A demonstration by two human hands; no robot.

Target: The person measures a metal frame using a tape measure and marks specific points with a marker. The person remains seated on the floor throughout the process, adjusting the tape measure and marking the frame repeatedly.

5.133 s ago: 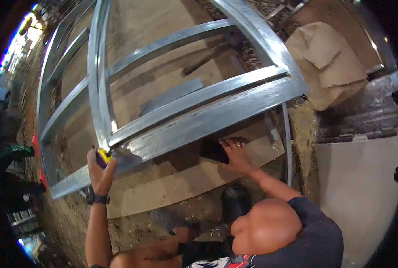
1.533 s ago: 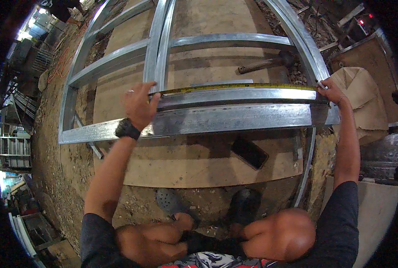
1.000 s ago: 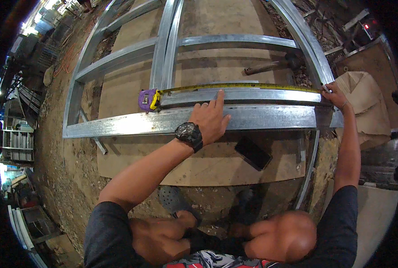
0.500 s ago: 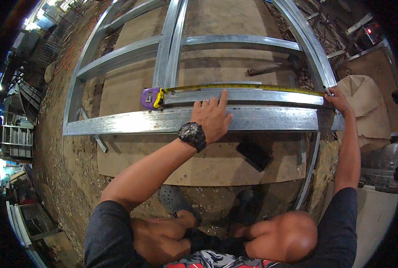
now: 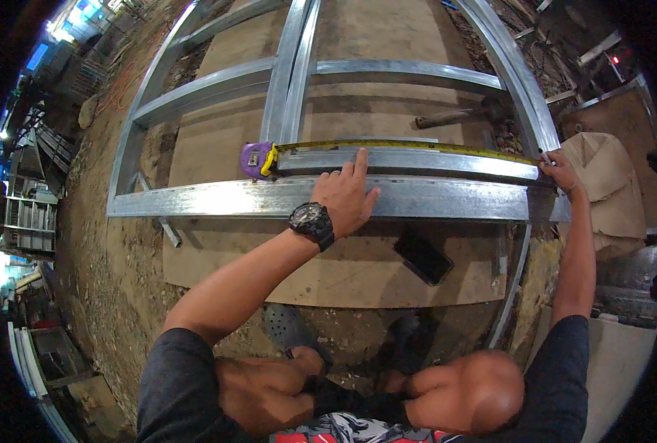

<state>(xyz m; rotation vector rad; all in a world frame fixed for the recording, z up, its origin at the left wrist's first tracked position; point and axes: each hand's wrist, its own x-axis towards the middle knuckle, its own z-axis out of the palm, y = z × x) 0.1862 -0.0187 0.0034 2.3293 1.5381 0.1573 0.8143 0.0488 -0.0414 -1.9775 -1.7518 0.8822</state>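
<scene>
A tape measure (image 5: 258,161) is laid along the front of a frame (image 5: 432,198); a hammer (image 5: 450,117) is placed behind the tape, a phone (image 5: 423,258) before the frame.

Dirt floor (image 5: 96,258); bright light (image 5: 63,33), upper left

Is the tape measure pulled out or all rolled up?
Pulled out: its yellow blade stretches from the purple case along the metal bar to the right hand.

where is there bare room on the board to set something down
Bare board shows between the left forearm and the phone, and beyond the right-hand crossbar. It's crowded along the near rails, where the tape measure, left hand and right hand are.
</scene>
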